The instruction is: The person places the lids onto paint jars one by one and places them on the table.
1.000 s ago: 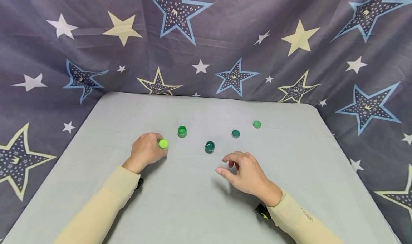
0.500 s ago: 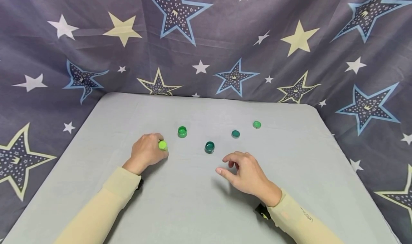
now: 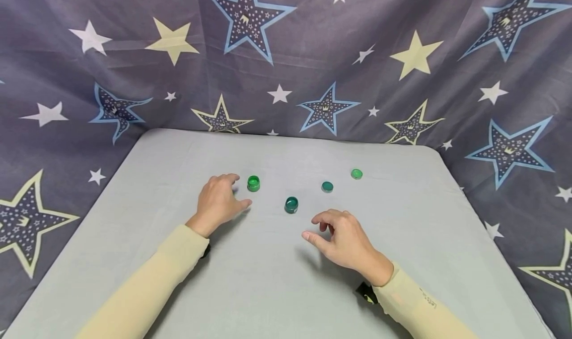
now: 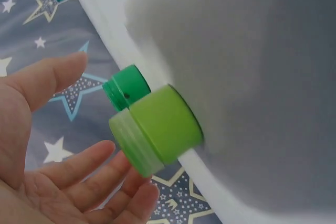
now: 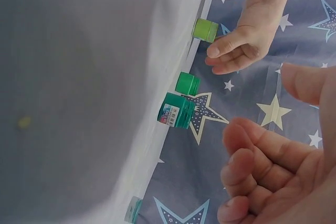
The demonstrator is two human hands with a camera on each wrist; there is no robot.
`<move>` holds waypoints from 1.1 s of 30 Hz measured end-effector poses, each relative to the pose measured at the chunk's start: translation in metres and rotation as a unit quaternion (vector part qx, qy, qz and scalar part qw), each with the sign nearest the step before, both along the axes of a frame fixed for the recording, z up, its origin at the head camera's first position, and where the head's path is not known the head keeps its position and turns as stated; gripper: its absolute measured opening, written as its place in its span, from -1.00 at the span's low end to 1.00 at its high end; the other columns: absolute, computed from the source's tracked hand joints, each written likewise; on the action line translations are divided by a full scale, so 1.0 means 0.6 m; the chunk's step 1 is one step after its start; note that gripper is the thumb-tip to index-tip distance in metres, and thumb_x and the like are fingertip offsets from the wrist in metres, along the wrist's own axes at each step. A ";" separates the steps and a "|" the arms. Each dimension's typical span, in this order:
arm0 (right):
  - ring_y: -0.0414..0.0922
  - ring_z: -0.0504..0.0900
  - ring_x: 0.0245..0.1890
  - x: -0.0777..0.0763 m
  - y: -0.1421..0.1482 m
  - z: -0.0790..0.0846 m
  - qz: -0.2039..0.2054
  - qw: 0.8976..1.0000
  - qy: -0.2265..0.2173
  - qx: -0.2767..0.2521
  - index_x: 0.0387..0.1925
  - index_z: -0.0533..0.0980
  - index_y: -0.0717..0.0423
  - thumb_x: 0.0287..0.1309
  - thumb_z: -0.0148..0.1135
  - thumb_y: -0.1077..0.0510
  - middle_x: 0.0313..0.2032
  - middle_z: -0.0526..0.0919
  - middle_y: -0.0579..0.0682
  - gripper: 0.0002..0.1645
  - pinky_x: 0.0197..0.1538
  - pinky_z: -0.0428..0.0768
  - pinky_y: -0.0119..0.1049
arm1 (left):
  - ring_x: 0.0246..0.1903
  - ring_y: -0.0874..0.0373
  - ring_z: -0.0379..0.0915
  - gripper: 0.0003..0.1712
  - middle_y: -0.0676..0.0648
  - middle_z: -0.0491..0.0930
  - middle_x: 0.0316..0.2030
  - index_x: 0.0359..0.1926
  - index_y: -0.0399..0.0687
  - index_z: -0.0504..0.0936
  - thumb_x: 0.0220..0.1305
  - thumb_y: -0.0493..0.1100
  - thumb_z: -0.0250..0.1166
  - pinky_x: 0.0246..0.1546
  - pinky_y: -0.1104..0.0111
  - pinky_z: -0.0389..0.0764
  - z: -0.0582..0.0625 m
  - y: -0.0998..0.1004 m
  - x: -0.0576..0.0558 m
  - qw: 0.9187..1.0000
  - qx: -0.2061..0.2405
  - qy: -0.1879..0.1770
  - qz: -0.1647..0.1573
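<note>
My left hand (image 3: 219,200) is spread, thumb and fingers apart, holding nothing. Beside it in the left wrist view stands a lime-green paint jar (image 4: 163,127) with a paler band around its top; in the head view the hand hides this jar. To the hand's right sits an uncapped green paint jar (image 3: 253,183). Farther right stands an uncapped dark green paint jar (image 3: 291,205), its label showing in the right wrist view. My right hand (image 3: 346,239) hovers over the table near that jar, fingers loosely bent around nothing.
A dark green lid (image 3: 327,186) and a brighter green lid (image 3: 356,173) lie toward the back right of the grey-covered table (image 3: 268,289). A star-patterned curtain (image 3: 304,56) hangs behind and at both sides.
My left hand has let go of the lime-green paint jar, spread its fingers and moved slightly right and away from me. The right hand has stayed nearly still.
</note>
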State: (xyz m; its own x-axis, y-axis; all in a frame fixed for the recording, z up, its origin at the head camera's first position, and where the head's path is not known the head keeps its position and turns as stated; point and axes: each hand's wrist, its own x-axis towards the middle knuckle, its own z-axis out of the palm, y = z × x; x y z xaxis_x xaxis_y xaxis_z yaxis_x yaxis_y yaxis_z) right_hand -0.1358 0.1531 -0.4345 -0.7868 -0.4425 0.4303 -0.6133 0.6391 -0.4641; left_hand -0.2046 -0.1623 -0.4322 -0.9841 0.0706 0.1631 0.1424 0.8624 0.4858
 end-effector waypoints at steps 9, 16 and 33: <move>-0.34 0.34 -0.57 -0.003 0.005 0.004 -0.003 1.000 -0.002 -0.003 -0.22 0.71 0.10 0.13 0.53 -0.06 -0.44 0.63 -0.09 -0.66 -0.32 0.41 -0.30 | 0.05 -0.28 0.54 -0.15 -0.31 0.66 0.01 0.25 -0.29 0.55 0.00 0.02 0.64 0.04 -0.08 0.53 0.005 0.020 -0.031 1.000 -0.002 -0.025 0.004; -0.33 0.35 -0.56 -0.006 0.008 0.006 -0.003 1.000 0.000 -0.005 -0.22 0.71 0.10 0.13 0.53 -0.05 -0.45 0.62 -0.08 -0.67 -0.33 0.41 -0.30 | 0.09 -0.27 0.55 -0.20 -0.30 0.66 0.06 0.23 -0.30 0.58 0.01 -0.02 0.63 0.05 -0.07 0.53 0.005 0.023 -0.048 0.999 -0.008 -0.038 0.007; -0.31 0.36 -0.55 -0.007 0.015 0.006 -0.015 1.000 0.004 -0.003 -0.24 0.71 0.10 0.13 0.53 -0.04 -0.46 0.62 -0.07 -0.68 -0.32 0.41 -0.27 | 0.06 -0.19 0.54 -0.25 -0.27 0.63 0.10 0.22 -0.25 0.60 0.03 -0.04 0.61 0.06 -0.03 0.51 0.005 0.040 -0.078 0.992 -0.052 -0.118 0.014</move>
State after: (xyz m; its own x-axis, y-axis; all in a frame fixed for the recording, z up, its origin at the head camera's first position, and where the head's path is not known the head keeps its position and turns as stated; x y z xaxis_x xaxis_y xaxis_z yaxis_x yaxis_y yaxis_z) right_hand -0.1397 0.1620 -0.4308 -0.7956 -0.4170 0.4394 -0.5983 0.6546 -0.4621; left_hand -0.2515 -0.1382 -0.4291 -0.9957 0.0478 -0.0788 0.0113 0.9117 0.4107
